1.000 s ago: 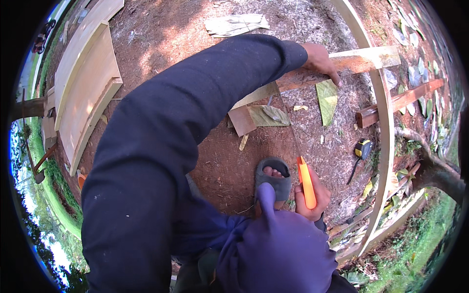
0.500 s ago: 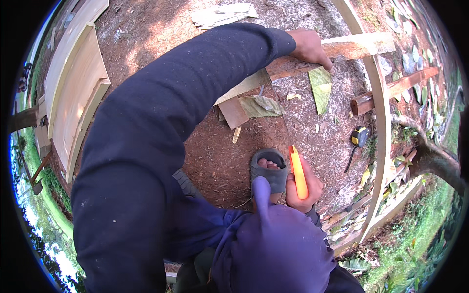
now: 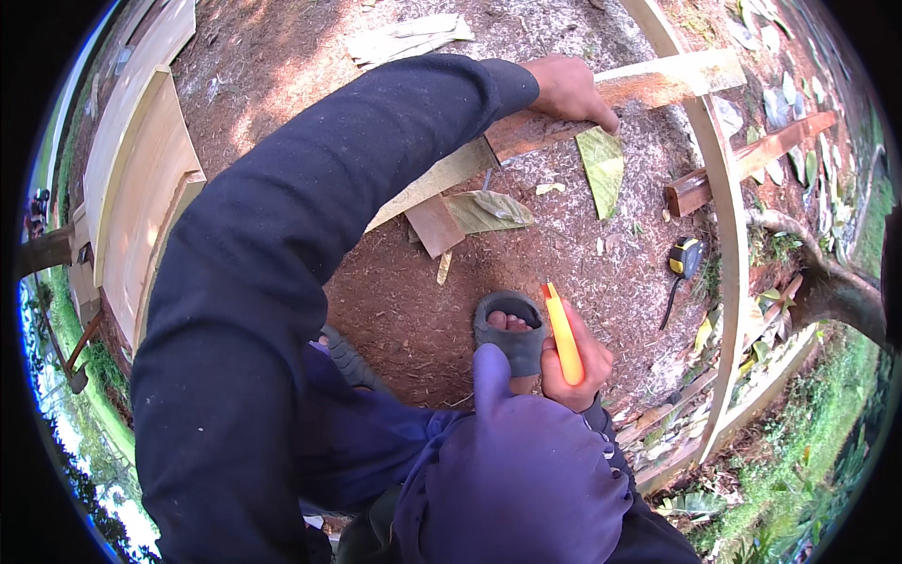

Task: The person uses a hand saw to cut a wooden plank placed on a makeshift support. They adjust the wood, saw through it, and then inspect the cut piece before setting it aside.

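My left hand (image 3: pixel 568 89) reaches across from the left, its fingers closed over a wooden board (image 3: pixel 662 83). In my right hand (image 3: pixel 594 355), low and right of centre, is the yellow-orange handle of a handsaw (image 3: pixel 566 340). The thin blade, seen nearly edge-on and hard to make out, points up toward a dark line across the board, left of my left hand. A green-brown leaf (image 3: pixel 601 169) hangs or lies just below my left fingers. Beneath the board are a small wood offcut (image 3: pixel 434 226) and another dry leaf (image 3: pixel 489 211).
The board crosses a long pale timber (image 3: pixel 728 216) at right. A black-and-yellow tape measure (image 3: pixel 686 258) and a reddish beam (image 3: pixel 752 162) lie nearby. Wooden panels (image 3: pixel 141 207) stand at left. My sandalled foot (image 3: pixel 510 324) is close to the saw handle.
The view has shifted slightly, so most things appear a little farther left. Both hands keep their holds on the board and the handsaw; the blade shows less clearly now.
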Demonstrator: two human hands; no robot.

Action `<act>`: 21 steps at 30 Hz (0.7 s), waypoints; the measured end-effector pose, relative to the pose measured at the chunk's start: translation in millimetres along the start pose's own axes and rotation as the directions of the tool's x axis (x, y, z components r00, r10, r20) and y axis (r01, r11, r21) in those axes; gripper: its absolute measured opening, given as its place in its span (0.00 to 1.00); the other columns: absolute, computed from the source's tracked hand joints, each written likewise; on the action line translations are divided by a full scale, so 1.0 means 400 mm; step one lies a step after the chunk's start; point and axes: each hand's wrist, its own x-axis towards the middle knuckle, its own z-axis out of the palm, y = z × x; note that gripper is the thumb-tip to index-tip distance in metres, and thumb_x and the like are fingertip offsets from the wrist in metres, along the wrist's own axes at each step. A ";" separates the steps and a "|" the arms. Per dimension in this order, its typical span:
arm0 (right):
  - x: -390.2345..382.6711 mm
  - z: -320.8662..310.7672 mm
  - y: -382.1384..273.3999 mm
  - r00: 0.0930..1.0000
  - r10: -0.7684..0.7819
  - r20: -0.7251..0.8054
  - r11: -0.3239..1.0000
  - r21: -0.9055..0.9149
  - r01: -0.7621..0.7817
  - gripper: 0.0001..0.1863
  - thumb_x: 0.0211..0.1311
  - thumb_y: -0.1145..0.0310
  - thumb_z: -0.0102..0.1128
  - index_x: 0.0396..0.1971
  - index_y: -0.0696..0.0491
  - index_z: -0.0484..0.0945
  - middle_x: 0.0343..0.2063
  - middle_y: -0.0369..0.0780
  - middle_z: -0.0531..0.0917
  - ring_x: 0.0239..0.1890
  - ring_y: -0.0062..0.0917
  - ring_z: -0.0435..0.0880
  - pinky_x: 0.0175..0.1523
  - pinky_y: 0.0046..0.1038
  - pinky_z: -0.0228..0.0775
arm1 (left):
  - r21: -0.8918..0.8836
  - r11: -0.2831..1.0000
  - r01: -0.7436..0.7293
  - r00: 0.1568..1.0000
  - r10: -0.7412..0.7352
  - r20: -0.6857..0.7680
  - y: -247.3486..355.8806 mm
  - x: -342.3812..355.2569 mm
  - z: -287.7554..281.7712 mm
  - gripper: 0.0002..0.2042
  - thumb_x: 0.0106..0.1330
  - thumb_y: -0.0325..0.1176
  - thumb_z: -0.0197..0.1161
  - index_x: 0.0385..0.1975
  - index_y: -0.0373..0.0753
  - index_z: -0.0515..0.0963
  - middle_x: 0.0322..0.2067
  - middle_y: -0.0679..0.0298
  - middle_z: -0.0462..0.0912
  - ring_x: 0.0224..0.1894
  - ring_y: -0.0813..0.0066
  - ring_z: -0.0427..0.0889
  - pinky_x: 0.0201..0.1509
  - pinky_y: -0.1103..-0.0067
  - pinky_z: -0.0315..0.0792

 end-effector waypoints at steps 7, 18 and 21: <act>0.084 0.053 0.040 0.999 0.023 -0.037 0.999 0.025 -0.022 0.31 0.52 0.80 0.61 0.61 0.64 0.78 0.37 0.50 0.89 0.27 0.31 0.90 0.36 0.30 0.82 | 0.036 0.996 -0.079 0.997 0.079 0.003 0.031 -0.011 -0.028 0.31 0.57 0.64 0.71 0.38 0.35 0.90 0.40 0.47 0.89 0.41 0.53 0.88 0.47 0.63 0.80; 0.144 0.092 0.002 0.996 0.093 0.011 0.995 0.041 -0.094 0.30 0.51 0.81 0.58 0.60 0.65 0.79 0.48 0.52 0.88 0.37 0.33 0.93 0.41 0.31 0.84 | -0.061 0.996 0.069 0.998 -0.069 -0.004 0.049 -0.045 -0.034 0.31 0.56 0.63 0.71 0.38 0.35 0.90 0.39 0.48 0.88 0.42 0.54 0.88 0.47 0.63 0.80; 0.050 0.029 0.004 0.999 0.035 -0.039 0.999 -0.003 -0.035 0.31 0.52 0.81 0.59 0.61 0.64 0.78 0.46 0.53 0.89 0.33 0.31 0.92 0.39 0.30 0.83 | -0.068 0.997 -0.036 0.999 0.033 -0.043 0.052 -0.046 -0.042 0.34 0.59 0.62 0.67 0.31 0.25 0.87 0.31 0.44 0.86 0.37 0.54 0.86 0.44 0.62 0.79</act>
